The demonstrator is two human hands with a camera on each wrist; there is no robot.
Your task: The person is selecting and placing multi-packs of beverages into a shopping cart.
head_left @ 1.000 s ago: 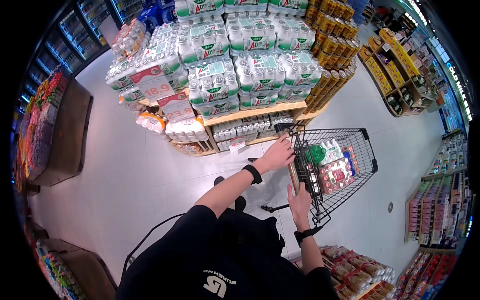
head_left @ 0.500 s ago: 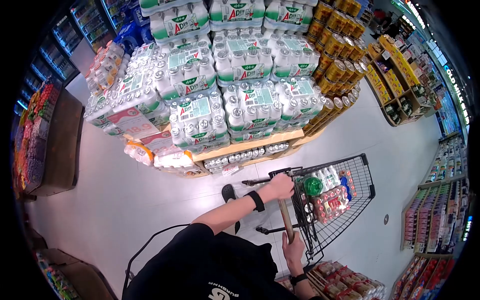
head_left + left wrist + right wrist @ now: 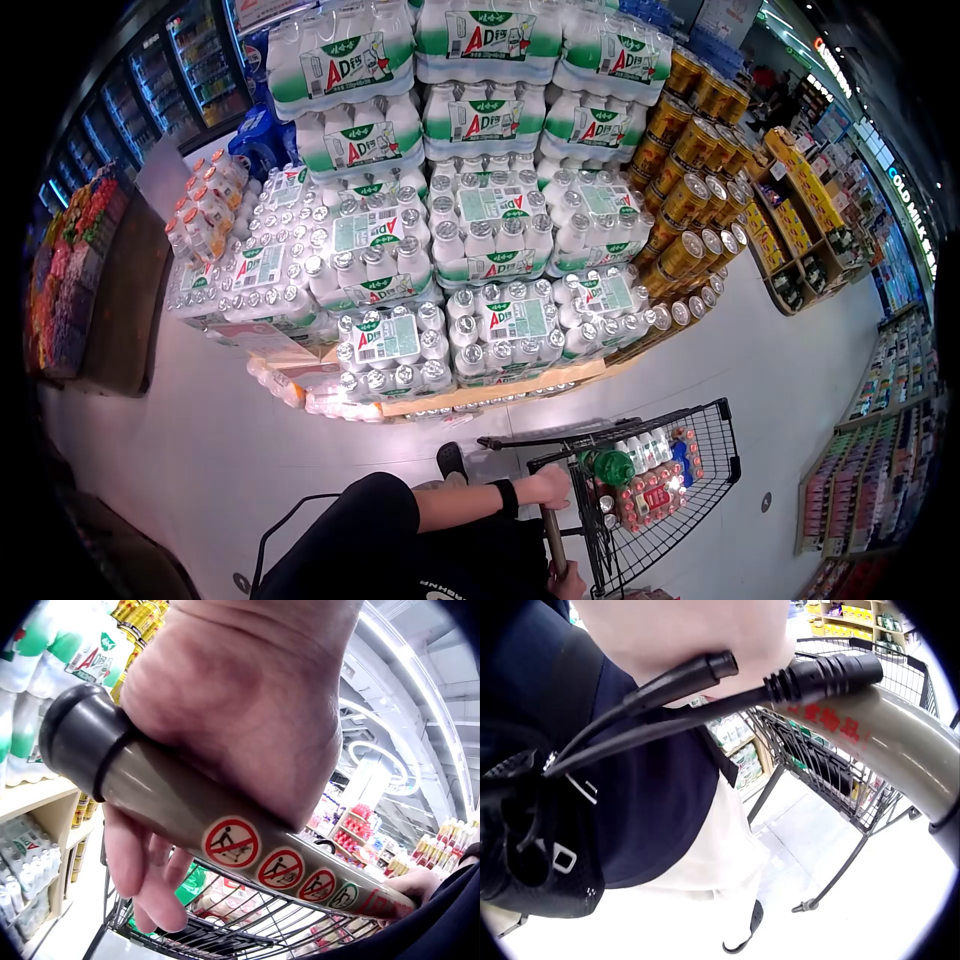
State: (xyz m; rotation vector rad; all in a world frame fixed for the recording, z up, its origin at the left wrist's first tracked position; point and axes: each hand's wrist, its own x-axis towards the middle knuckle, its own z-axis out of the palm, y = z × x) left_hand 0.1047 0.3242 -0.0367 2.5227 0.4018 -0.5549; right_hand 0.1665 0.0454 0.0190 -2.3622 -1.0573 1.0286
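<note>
My left hand (image 3: 548, 487) holds one end of the shopping cart's handle (image 3: 553, 535). In the left wrist view its palm lies over the bar, which carries round warning stickers, and its fingers (image 3: 154, 889) hang round below it. Farther along the same bar my right hand (image 3: 568, 582) grips it, low in the head view. Loose black cable ends cover part of that hand in the right wrist view. Inside the black wire shopping cart (image 3: 725, 450) lie a green bottle (image 3: 612, 467), a pack of white bottles (image 3: 648, 450) and a shrink-wrapped pack with a red label (image 3: 652, 500).
Ahead rises a tall stack of white-and-green drink packs (image 3: 490, 230) on a wooden base (image 3: 500, 392), with gold cans (image 3: 690, 200) at its right side. A snack bin (image 3: 120, 290) stands at left. Shelves (image 3: 870, 480) line the right. Pale floor (image 3: 760, 400) runs between them.
The drink stack has come nearer and fills more of the head view. The cart and both hands now sit lower in it. Both hands stay on the handle.
</note>
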